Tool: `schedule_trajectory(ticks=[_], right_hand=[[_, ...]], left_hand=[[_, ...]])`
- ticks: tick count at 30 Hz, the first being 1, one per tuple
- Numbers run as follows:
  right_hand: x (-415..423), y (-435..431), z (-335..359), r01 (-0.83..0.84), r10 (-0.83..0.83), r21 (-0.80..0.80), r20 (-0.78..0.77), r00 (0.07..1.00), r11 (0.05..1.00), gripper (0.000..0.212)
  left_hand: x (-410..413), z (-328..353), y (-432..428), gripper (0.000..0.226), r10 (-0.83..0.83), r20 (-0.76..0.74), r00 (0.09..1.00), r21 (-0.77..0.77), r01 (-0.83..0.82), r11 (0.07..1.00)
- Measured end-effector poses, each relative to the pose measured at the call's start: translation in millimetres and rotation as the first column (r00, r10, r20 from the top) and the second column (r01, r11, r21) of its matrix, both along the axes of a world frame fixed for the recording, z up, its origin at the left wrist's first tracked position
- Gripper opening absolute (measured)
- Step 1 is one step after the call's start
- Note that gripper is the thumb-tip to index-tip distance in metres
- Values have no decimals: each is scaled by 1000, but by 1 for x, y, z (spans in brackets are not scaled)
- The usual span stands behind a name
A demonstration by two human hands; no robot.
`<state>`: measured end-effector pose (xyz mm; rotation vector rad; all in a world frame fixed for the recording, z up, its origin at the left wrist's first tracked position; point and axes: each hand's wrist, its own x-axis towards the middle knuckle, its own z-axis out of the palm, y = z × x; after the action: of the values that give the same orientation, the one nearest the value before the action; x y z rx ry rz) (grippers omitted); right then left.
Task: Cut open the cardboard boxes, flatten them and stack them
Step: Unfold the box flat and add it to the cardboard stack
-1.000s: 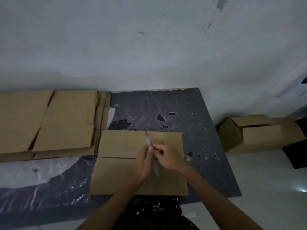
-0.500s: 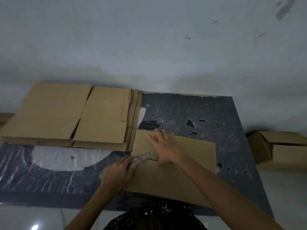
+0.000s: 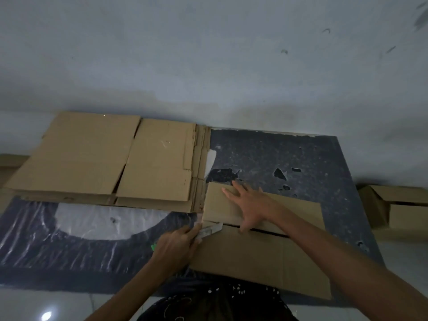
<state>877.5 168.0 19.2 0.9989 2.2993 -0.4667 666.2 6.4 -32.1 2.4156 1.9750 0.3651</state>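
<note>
A closed cardboard box [image 3: 259,258] lies on the dark mat in front of me, its top seam running left to right. My right hand [image 3: 249,205] presses flat with spread fingers on the far flap, thumb at the seam. My left hand [image 3: 177,245] grips a pale utility knife [image 3: 208,231] with a green end, its tip at the left end of the seam. A dark slit shows along the seam to the right of my right hand. To the left lies a stack of flattened cardboard [image 3: 111,165].
The dark speckled mat [image 3: 289,154] covers the floor up to a white wall. Clear plastic sheeting [image 3: 69,230] lies at the left. An open cardboard box [image 3: 398,205] stands on the pale floor at the far right. More cardboard [image 3: 11,163] shows at the left edge.
My hands parted from the middle of the box: the right one went flat onto the far flap, the left carried the knife to the seam's left end. The view swung left.
</note>
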Motion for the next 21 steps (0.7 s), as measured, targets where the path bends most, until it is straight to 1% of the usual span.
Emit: schedule_trajectory(ticks=[2, 5, 7, 9, 11, 17, 19, 21], right_hand=[[1, 5, 3, 16, -17, -38, -20, 1000, 999, 127], [1, 5, 4, 53, -56, -56, -56, 997, 997, 123], [1, 1, 1, 70, -72, -27, -80, 994, 997, 124], [2, -3, -4, 86, -86, -4, -100, 991, 996, 125], [2, -4, -5, 102, -102, -6, -106, 989, 995, 125], [1, -5, -4, 141, -146, -47, -121, 982, 989, 123], [2, -5, -1, 160, -169, -77, -134, 976, 984, 122], [-1, -11, 0, 182, -190, -67, -143, 971, 981, 121]], left_hand=[[-6, -1, 0, 53, -22, 14, 1000, 25, 22, 999], [-8, 0, 0, 47, -45, 1, 999, 10, 45, 999], [-9, -1, 0, 44, -17, 13, 1000, -11, 17, 1000], [-14, -4, 1, 44, 45, 39, 998, -29, -44, 999], [-24, -8, 6, 47, 77, 36, 996, -16, -76, 997], [-35, -6, 28, 46, -50, -81, 995, 60, 55, 997], [-40, -8, 27, 45, -77, -78, 994, 65, 82, 995], [-44, -12, 25, 45, -77, -58, 995, 55, 80, 995]])
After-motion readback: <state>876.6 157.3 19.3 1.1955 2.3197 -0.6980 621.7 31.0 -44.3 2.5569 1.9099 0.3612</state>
